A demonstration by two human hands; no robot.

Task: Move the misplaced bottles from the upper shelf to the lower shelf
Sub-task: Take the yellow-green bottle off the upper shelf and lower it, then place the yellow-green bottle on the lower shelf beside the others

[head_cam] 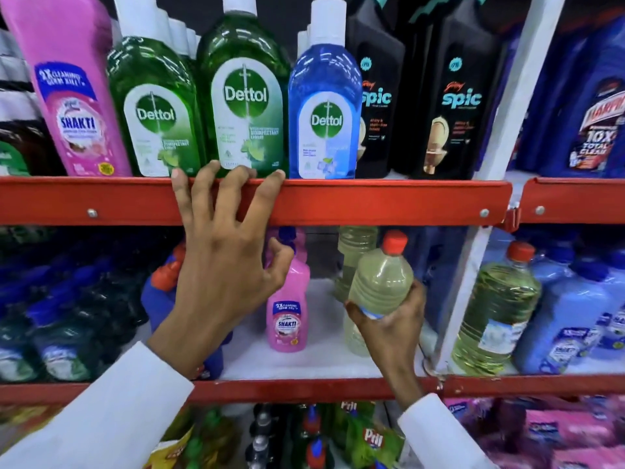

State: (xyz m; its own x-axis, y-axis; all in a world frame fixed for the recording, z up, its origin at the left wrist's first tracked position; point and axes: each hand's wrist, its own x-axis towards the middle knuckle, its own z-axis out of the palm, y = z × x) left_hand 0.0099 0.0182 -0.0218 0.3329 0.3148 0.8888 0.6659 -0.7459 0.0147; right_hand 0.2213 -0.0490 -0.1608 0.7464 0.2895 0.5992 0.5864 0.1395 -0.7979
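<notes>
My right hand (389,319) grips a pale yellow bottle with a red cap (382,279), held tilted just inside the lower shelf (304,363). Behind it stand two more pale yellow bottles (355,252). My left hand (220,252) is spread open, its fingertips resting on the red front rail of the upper shelf (389,201), holding nothing. On the upper shelf stand a large pink Shakti bottle (74,96), two green Dettol bottles (243,93), a blue Dettol bottle (324,106) and black Spic bottles (453,96). A small pink Shakti bottle (287,313) stands on the lower shelf.
Dark blue and green bottles (67,316) fill the lower shelf's left side. A white upright post (473,231) divides the bays. To its right stand a yellow bottle (497,313) and blue bottles (575,316). Green Pril packs (372,438) sit on the shelf below.
</notes>
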